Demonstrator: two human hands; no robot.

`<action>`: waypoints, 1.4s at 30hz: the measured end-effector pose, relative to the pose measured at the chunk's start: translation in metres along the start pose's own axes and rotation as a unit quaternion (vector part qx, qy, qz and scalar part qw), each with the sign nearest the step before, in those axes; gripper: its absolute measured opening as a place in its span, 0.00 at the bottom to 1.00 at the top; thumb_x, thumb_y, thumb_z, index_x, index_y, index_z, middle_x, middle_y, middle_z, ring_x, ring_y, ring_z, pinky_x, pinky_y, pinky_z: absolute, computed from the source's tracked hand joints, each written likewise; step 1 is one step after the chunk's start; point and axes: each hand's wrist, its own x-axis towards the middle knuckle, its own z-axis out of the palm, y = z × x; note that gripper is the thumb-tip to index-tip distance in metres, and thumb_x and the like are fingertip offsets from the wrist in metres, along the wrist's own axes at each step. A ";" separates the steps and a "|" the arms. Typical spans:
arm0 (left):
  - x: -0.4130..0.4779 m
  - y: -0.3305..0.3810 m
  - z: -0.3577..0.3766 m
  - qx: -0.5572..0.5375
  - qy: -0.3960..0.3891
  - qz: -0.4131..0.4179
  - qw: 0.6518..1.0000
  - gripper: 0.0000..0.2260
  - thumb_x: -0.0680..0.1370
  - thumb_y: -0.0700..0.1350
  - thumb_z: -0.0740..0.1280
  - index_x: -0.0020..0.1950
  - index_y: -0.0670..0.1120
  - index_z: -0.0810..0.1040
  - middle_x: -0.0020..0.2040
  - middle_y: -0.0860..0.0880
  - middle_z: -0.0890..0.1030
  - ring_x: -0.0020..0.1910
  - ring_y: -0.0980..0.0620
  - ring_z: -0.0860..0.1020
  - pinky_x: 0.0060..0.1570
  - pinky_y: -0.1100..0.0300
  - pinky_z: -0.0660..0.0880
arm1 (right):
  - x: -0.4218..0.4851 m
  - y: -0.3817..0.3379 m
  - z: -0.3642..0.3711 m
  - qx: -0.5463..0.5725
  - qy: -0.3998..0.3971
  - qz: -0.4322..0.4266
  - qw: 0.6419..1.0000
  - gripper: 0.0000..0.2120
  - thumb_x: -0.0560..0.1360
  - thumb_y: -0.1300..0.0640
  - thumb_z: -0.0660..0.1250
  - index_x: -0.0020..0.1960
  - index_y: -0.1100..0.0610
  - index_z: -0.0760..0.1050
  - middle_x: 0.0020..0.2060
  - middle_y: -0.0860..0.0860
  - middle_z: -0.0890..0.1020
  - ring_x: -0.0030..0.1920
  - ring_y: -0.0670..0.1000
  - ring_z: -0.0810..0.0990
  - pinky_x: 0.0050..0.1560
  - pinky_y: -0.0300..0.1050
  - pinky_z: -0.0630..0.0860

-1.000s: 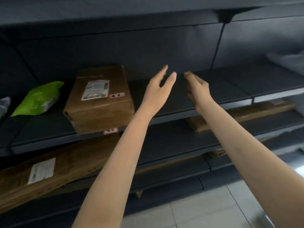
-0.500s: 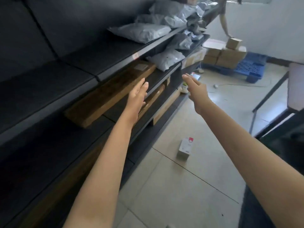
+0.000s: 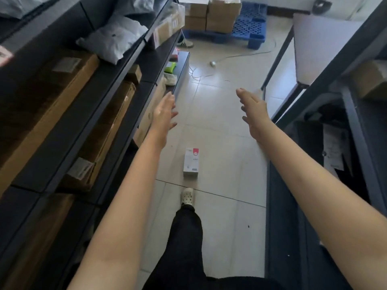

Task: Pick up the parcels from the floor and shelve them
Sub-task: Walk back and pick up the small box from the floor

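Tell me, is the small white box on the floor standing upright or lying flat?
Lying flat. The small white box rests on its broad face on the floor tiles, its printed side with the red corner facing up.

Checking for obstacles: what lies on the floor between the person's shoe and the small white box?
In the head view, only bare floor tile with one grout line separates the shoe from the small white box.

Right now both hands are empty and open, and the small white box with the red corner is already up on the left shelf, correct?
Not quite. In the head view both hands, left hand and right hand, are empty and open, but the small white box lies on the floor tiles, not shelved.
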 end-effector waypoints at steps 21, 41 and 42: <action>0.378 -0.340 0.009 0.050 0.096 -0.398 0.911 0.24 0.82 0.55 0.58 0.77 0.49 0.63 0.72 0.45 0.72 0.66 0.46 0.74 0.67 0.46 0.69 | 0.397 0.297 0.068 -0.147 -0.051 0.262 0.952 0.26 0.78 0.50 0.65 0.74 0.56 0.68 0.72 0.52 0.72 0.73 0.49 0.68 0.62 0.38 0.63; 0.480 -0.733 0.050 0.014 0.054 -0.470 0.881 0.33 0.69 0.68 0.56 0.61 0.48 0.81 0.57 0.45 0.85 0.52 0.44 0.84 0.57 0.48 0.79 | 0.532 0.681 0.170 -0.115 -0.217 0.441 0.863 0.23 0.78 0.38 0.55 0.69 0.47 0.69 0.62 0.47 0.76 0.66 0.53 0.74 0.66 0.52 0.69; 0.479 -0.729 0.050 0.024 0.057 -0.471 0.880 0.30 0.73 0.66 0.54 0.62 0.47 0.81 0.57 0.45 0.85 0.51 0.46 0.84 0.54 0.51 0.80 | 0.533 0.680 0.171 -0.113 -0.214 0.439 0.865 0.24 0.78 0.38 0.55 0.70 0.46 0.68 0.62 0.47 0.77 0.65 0.53 0.75 0.67 0.53 0.69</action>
